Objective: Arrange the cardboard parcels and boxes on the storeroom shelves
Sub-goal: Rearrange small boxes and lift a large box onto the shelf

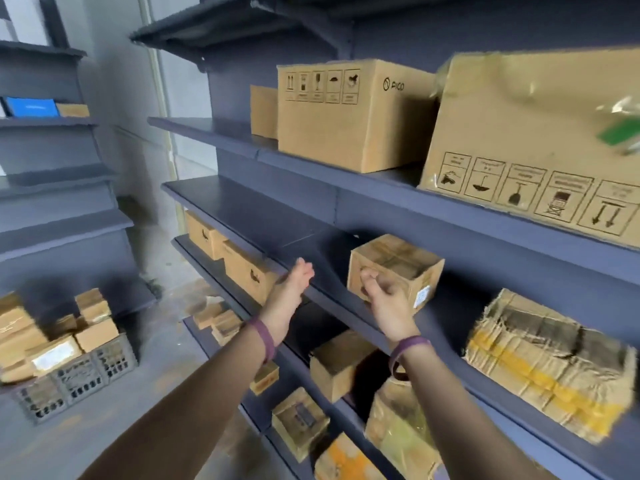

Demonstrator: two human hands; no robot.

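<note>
A small taped cardboard box [398, 265] sits turned at an angle on the middle dark blue shelf [249, 209]. My right hand [386, 296] is at its front face, fingers loosely curled against the cardboard and not wrapped around it. My left hand [292, 285] is raised to the left of the box, clear of it, with fingers straight and nothing in it. On the shelf above stand a printed carton [353, 116] and a bigger carton [536, 133]. A worn parcel with yellow tape [547, 372] lies to the right of the small box.
A grey plastic crate [79, 379] on the floor at left holds several parcels. More boxes [242, 265] line the lower shelves, and a brown box [337, 362] sits under my right wrist. Another shelving unit [59, 223] stands at the far left.
</note>
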